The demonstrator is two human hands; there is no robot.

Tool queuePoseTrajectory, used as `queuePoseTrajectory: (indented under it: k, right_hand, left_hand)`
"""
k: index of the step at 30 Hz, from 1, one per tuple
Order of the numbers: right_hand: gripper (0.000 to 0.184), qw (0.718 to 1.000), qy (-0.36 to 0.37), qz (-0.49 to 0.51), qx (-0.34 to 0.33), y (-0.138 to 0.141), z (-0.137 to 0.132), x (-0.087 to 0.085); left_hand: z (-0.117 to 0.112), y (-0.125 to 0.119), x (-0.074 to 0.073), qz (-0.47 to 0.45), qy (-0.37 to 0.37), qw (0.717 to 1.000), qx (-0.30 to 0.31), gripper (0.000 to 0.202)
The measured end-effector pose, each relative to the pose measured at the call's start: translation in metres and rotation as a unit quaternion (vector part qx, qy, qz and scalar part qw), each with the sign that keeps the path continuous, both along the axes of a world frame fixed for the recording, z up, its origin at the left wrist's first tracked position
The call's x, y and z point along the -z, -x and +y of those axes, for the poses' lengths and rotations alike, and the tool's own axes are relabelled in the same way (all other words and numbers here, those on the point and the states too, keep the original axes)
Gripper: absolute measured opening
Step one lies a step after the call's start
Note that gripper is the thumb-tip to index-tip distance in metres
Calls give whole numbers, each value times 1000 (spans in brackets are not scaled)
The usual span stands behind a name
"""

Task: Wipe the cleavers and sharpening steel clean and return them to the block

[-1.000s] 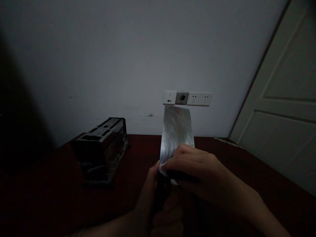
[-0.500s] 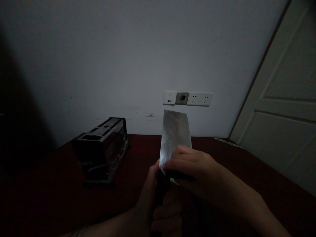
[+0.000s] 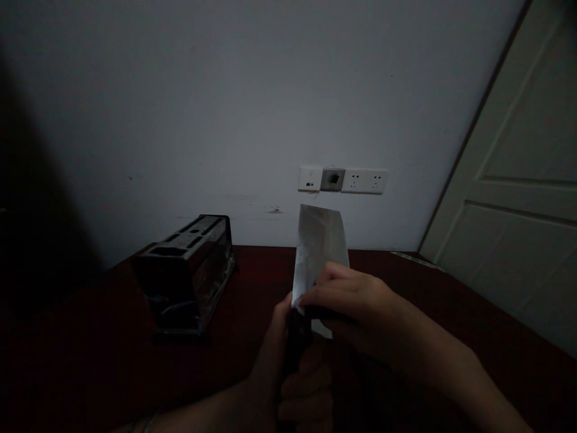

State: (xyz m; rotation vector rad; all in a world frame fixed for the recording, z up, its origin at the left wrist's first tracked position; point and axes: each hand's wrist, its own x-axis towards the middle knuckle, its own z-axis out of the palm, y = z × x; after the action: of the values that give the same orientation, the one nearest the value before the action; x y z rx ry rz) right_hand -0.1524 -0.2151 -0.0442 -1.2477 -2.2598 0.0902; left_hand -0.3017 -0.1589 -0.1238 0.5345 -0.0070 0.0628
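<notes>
A cleaver [image 3: 320,234] with a broad steel blade stands tilted up in front of me, its tip toward the wall. My left hand [image 3: 302,385] is wrapped round its black handle [image 3: 297,340], thumb along the side near the blade. Over the lower blade lies my right hand [image 3: 356,300], fingers closed in a pinch at the blade's base by the handle. Something dark shows beneath those fingers; I cannot make out what they grip. To the left stands a black slotted knife holder [image 3: 193,264], with shiny clear film on its lower parts.
The dark red table [image 3: 256,282] meets a grey wall [image 3: 225,108] at the back. White sockets [image 3: 363,181] are set in the wall behind the cleaver. A pale panelled door [image 3: 518,180] is on the right. A flat strip [image 3: 417,260] lies at the table's back right edge.
The cleaver's tip has dipped very slightly. My right hand has shifted a little, its fingers still at the blade's base. The left grip and the knife holder look the same.
</notes>
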Motion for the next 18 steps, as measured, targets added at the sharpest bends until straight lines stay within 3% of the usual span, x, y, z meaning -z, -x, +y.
queuePoseTrajectory:
  k: [4, 10, 18]
  right_hand:
    - [22, 1000, 7, -9, -5, -5, -5, -6]
    - [21, 999, -19, -25, -10, 4, -1, -2]
    - [16, 1000, 14, -14, -3, 0, -5, -4]
  left_hand:
    - [1, -2, 0, -39, -4, 999, 0, 80]
    - [2, 0, 2, 0, -15, 1000, -2, 77]
    - [-3, 0, -4, -6, -14, 1000, -6, 75]
